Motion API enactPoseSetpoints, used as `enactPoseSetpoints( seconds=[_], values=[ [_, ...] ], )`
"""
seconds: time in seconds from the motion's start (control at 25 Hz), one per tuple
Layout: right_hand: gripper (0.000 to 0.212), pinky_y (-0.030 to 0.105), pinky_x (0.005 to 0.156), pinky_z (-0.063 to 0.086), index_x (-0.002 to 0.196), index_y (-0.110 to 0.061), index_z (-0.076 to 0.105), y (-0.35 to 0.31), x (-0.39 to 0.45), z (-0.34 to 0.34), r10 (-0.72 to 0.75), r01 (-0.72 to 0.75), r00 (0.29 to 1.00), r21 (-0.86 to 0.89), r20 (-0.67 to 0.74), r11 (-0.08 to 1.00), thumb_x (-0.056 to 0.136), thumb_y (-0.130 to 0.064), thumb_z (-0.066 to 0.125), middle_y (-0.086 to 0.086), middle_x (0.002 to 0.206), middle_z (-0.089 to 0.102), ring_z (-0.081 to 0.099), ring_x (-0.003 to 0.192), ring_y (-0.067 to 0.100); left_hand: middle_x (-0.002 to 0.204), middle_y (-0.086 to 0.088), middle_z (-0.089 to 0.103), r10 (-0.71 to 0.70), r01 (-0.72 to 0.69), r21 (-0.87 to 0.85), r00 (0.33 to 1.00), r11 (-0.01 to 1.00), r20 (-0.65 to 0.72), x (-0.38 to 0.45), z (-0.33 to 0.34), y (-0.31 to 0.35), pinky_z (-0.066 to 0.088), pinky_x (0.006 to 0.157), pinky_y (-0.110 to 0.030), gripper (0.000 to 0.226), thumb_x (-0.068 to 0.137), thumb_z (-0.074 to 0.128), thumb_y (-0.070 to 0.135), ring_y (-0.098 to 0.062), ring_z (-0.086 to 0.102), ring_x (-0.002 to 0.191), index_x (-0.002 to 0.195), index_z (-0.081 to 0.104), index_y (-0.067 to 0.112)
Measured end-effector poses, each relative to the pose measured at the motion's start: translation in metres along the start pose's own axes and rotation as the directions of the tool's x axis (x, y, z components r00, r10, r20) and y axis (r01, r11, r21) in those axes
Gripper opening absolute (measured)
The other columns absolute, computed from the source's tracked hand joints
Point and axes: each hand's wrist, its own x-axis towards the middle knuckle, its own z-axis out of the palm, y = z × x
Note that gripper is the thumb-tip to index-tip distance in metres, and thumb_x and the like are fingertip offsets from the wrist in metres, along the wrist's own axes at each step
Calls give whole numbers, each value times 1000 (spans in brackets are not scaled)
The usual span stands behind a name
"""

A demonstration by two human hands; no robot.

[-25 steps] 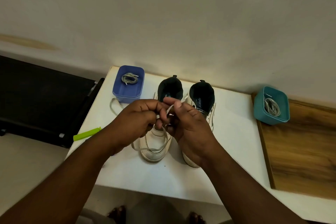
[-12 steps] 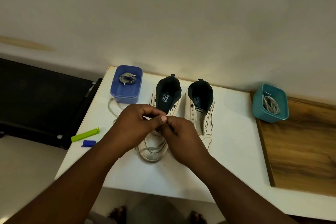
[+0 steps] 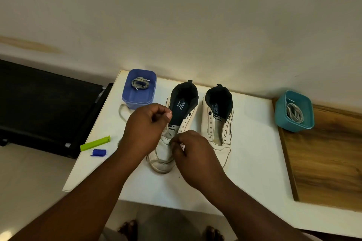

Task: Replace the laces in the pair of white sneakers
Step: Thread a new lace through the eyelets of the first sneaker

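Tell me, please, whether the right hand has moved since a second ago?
Yes. The right hand has dropped from the left sneaker's collar toward its toe, nearer the person.

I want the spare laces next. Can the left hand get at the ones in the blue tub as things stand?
Probably yes: the blue tub is open-topped just beyond the left hand, nothing between, but that hand pinches a lace.

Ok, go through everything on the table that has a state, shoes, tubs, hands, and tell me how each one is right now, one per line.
left sneaker: upper eyelets empty, lace across the toe end
right sneaker: unlaced, eyelets empty
lace: loose, trailing over the table
blue tub: open, one coiled lace inside
teal tub: open, laces bundled inside
left hand: fingers curled, pinching the lace
right hand: fingertips pinched at the lower eyelets
green clip: lying closed
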Motion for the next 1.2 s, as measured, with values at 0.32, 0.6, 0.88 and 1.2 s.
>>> enactPoseSetpoints(
  seconds=[0.32, 0.6, 0.88, 1.2],
  values=[
    [41, 32, 60, 52, 95, -29, 53, 10, 20, 7, 179, -210, 965, -157, -192, 965, 94, -70, 51, -10, 76, 61, 59, 68, 9, 115, 5, 73, 28, -58, 271, 993, 961, 113, 6, 16, -4, 46, 91, -22, 24, 98, 64, 31, -11, 65, 102, 121, 70, 29],
    [15, 17, 59, 43, 80, -22, 73, 20, 25, 1, 277, -235, 948, 238, -159, 942, 90, -33, 73, -9, 72, 67, 62, 69, 5, 136, 9, 52, 143, -128, 766, 989, 630, 47, -3, 25, -1, 24, 110, -45, 23, 97, 58, 49, -22, 31, 138, 118, 67, 45],
    [18, 41, 76, 61, 76, -19, 80, 24, 29, 2, 444, -349, 895, 567, -34, 746, 89, -11, 70, 0, 72, 75, 71, 72, 17, 152, 11, 33, 42, -31, 656, 999, 754, -1, -5, 40, -14, 2, 118, -58, 15, 90, 68, 50, -25, 1, 152, 100, 75, 41],
    [18, 42, 73, 61, 78, -19, 80, 23, 28, 1, 427, -331, 903, 549, -51, 767, 91, -14, 70, -1, 71, 74, 70, 72, 18, 142, 10, 43, 40, 31, 479, 990, 877, -138, -10, 52, -20, 20, 114, -50, 11, 89, 70, 44, -23, 19, 145, 94, 76, 37]
  ],
)
